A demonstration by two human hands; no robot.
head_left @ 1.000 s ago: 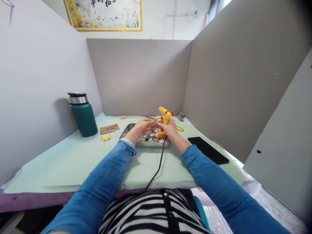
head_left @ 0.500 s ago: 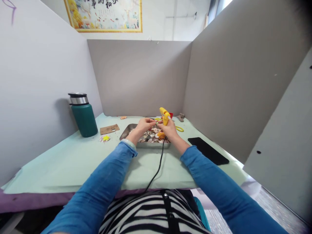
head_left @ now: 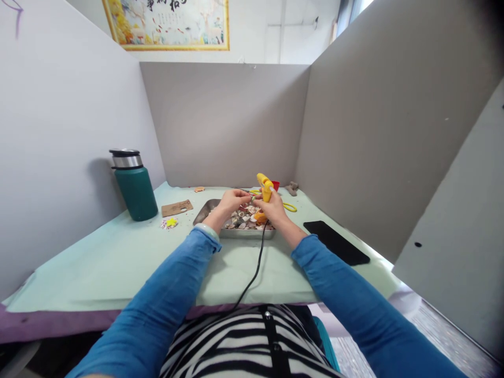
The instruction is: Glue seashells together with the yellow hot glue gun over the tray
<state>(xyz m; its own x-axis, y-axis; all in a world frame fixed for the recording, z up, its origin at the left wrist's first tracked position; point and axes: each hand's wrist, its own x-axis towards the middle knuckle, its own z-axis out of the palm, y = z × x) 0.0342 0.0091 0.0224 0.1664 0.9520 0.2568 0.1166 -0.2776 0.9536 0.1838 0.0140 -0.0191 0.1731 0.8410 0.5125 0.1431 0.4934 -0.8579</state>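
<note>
Hands (head_left: 252, 203) over shell-filled metal tray (head_left: 246, 234), yellow glue gun (head_left: 266, 189), green bottle (head_left: 136, 191) aside

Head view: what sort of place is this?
Probably a craft workstation in a partitioned booth: grey panels around a cloth-covered table, a metal tray of shell-like pieces, and a yellow glue gun in the right hand.

Both arms reaching forward, left hand (head_left: 231, 203) pinching, right hand (head_left: 273, 208) gripping
</note>
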